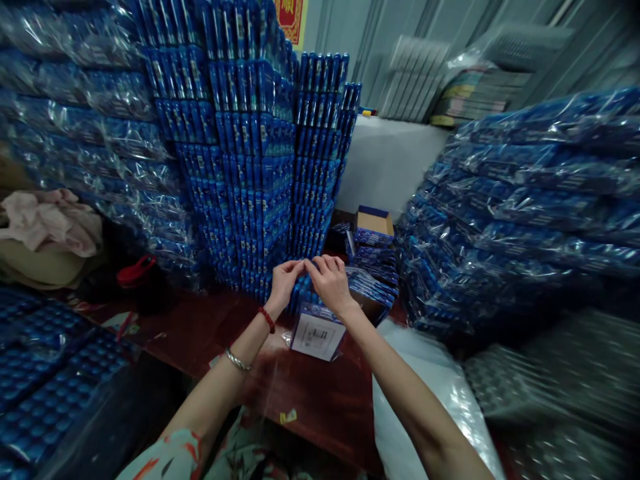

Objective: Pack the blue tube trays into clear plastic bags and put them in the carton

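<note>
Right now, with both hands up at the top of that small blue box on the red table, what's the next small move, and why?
Probably press the top closed. The left hand and right hand meet fingertip to fingertip over the small blue box, which stands on the red table. Whether a flap is already tucked is hidden by the fingers, so feel for it first.

packing storeroom: stacked blue boxes (250, 167) everywhere

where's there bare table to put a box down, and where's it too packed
Bare red-brown table shows in front of the white-labelled box, between the forearms, and further left toward the red object. It is crowded behind both hands, left hand and right hand: the stacked blue boxes and the wrapped blue bundles at right.
</note>
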Tool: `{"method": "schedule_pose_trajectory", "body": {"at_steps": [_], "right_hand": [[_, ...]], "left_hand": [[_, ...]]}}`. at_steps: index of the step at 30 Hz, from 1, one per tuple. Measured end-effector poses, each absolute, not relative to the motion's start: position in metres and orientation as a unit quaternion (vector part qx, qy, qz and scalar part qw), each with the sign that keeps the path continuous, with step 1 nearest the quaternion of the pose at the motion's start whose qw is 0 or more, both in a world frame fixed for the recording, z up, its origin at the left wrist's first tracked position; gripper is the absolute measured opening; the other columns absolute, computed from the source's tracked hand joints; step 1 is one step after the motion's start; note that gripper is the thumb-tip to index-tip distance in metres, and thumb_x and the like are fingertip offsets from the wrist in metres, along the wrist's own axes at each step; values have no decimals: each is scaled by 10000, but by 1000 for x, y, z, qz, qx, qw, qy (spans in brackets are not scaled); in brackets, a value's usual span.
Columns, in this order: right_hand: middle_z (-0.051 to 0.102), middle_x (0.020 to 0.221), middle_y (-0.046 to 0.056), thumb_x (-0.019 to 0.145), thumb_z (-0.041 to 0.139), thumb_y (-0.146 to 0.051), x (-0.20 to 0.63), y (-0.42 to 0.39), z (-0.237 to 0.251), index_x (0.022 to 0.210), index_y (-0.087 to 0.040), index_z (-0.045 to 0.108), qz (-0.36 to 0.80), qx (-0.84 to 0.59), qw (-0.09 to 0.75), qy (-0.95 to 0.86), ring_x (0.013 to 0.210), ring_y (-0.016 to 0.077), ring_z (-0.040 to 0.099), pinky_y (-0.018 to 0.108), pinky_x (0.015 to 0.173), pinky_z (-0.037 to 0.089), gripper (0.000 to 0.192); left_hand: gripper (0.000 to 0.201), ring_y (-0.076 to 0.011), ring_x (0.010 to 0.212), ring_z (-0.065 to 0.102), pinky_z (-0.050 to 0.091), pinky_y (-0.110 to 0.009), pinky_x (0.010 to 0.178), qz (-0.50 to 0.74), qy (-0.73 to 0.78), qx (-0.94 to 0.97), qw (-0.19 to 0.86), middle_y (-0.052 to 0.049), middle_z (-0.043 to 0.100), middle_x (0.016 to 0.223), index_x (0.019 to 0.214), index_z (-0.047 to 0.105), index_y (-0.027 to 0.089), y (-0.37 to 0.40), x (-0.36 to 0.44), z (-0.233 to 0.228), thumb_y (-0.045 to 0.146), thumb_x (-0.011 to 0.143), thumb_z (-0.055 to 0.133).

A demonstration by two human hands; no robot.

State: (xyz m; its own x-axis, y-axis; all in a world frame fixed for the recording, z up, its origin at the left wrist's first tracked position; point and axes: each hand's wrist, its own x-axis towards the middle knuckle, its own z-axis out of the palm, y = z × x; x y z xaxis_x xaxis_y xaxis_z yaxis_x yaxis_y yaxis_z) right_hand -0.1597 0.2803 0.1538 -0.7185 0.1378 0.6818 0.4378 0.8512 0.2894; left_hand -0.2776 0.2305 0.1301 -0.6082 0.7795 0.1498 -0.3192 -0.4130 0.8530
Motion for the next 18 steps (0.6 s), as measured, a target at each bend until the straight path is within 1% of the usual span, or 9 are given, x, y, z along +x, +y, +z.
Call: {"method": "schedule_pose_trajectory", "body": {"at_steps": [4, 6, 8, 11, 13, 15, 18], "right_hand": [[598, 1064, 115, 921, 382, -170, -160, 290, 159, 1149, -202, 589, -223, -203, 378, -875, 1026, 238, 455, 406, 895, 286, 310], [603, 1023, 107, 922, 393, -184, -158, 289, 161, 1116, -200, 606, -207, -219, 406, -863, 987, 229, 468, 396, 879, 297, 289], [613, 991, 87, 923, 412, -206, -157, 283, 161, 1082, -214, 618, -190, -199, 411, -869, 975, 217, 475, 385, 878, 301, 260], [630, 999, 69, 927, 424, -224, -163, 272, 156, 1093, -222, 610, -191, -157, 374, -894, 1002, 216, 469, 379, 893, 289, 250], [635, 1019, 70, 930, 413, -215, -169, 270, 154, 1103, -208, 605, -203, -159, 352, -900, 1008, 223, 461, 377, 895, 277, 258], [639, 999, 70, 926, 409, -194, -173, 273, 156, 1068, -189, 613, -207, -164, 335, -904, 983, 225, 459, 366, 873, 280, 249], [642, 907, 62, 905, 434, -151, -173, 278, 163, 967, -172, 624, -187, -153, 301, -922, 916, 217, 459, 346, 812, 299, 202]], "left_hand": [[398, -165, 647, 631, 492, -314, 738, 768, 431, 318, 351, -46, 669, 615, 614, 660, 119, 216, -288, 134, 496, 549, 768], [404, -170, 668, 636, 493, -315, 747, 757, 439, 336, 348, -54, 676, 636, 626, 659, 119, 211, -291, 134, 513, 586, 743], [403, -170, 677, 638, 493, -319, 760, 757, 441, 337, 345, -53, 680, 655, 652, 665, 119, 210, -293, 132, 514, 602, 732], [396, -165, 661, 628, 490, -314, 754, 760, 443, 340, 332, -40, 672, 647, 659, 669, 120, 214, -293, 129, 512, 620, 717], [388, -160, 657, 619, 485, -303, 741, 756, 449, 357, 316, -33, 666, 639, 663, 672, 122, 218, -292, 128, 509, 651, 690], [372, -158, 660, 615, 481, -294, 737, 750, 455, 374, 303, -29, 665, 640, 672, 676, 124, 219, -291, 127, 496, 682, 664], [290, -157, 699, 617, 474, -277, 746, 737, 463, 398, 290, -29, 681, 686, 703, 684, 129, 217, -291, 125, 418, 695, 673]]}}
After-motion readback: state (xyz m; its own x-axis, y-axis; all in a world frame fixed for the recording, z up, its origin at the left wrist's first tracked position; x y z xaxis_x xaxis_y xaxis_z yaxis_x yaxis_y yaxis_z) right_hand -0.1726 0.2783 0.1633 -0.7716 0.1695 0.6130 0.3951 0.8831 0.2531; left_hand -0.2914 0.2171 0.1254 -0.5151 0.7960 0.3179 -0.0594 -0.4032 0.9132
